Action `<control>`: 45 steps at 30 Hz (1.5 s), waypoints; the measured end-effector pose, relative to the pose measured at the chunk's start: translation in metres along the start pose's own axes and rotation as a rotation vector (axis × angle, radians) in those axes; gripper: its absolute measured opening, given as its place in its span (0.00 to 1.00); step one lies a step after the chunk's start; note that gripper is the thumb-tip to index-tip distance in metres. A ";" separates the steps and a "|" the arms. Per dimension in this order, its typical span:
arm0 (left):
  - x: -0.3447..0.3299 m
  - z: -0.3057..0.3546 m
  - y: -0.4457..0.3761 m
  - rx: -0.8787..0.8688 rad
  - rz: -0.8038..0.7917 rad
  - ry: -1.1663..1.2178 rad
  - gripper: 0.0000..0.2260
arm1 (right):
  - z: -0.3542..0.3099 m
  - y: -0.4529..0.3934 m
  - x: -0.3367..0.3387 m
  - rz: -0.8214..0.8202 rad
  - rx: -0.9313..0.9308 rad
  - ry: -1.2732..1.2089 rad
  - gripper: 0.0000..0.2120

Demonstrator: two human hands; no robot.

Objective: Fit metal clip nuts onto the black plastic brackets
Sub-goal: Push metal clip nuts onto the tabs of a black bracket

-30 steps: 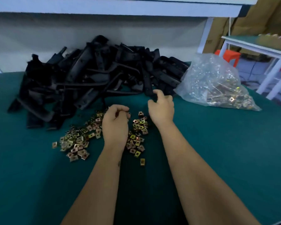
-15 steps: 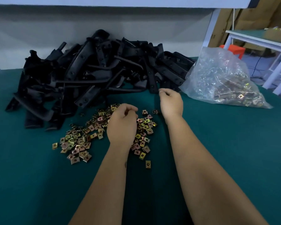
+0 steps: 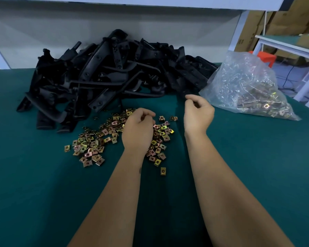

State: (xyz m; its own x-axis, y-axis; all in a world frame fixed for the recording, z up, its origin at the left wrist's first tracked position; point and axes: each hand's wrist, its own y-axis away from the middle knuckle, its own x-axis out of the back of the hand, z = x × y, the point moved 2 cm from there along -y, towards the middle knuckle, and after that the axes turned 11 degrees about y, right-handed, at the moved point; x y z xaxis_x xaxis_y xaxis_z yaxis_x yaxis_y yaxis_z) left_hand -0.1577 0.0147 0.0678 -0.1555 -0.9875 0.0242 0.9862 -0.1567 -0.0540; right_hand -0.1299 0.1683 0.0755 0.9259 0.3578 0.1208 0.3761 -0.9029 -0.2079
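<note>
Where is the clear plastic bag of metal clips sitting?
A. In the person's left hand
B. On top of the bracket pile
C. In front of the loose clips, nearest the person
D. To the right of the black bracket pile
D: the bag lies on the green table just right of the bracket pile, untouched by either hand.

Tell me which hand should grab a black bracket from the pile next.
Right. The right hand hovers just in front of the bracket pile, fingers loosely curled, apparently empty. The left hand sits lower, curled over the loose clip nuts, likelier to pick those.
</note>
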 end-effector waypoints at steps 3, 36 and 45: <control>0.000 0.001 0.000 -0.016 0.014 0.000 0.13 | -0.005 0.015 -0.004 -0.044 0.067 0.014 0.17; 0.037 0.011 -0.007 0.343 -0.353 0.941 0.40 | -0.009 0.016 0.006 -0.055 -0.138 -0.419 0.15; 0.029 0.014 0.002 0.491 -0.717 0.773 0.41 | -0.003 0.011 0.005 -0.152 -0.345 -0.659 0.09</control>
State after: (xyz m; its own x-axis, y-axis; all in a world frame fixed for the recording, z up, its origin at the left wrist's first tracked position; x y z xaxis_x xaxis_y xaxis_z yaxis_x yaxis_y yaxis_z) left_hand -0.1591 -0.0140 0.0821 -0.5134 -0.4471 -0.7324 0.5475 -0.8279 0.1216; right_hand -0.1210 0.1593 0.0770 0.7347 0.4543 -0.5038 0.5691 -0.8169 0.0934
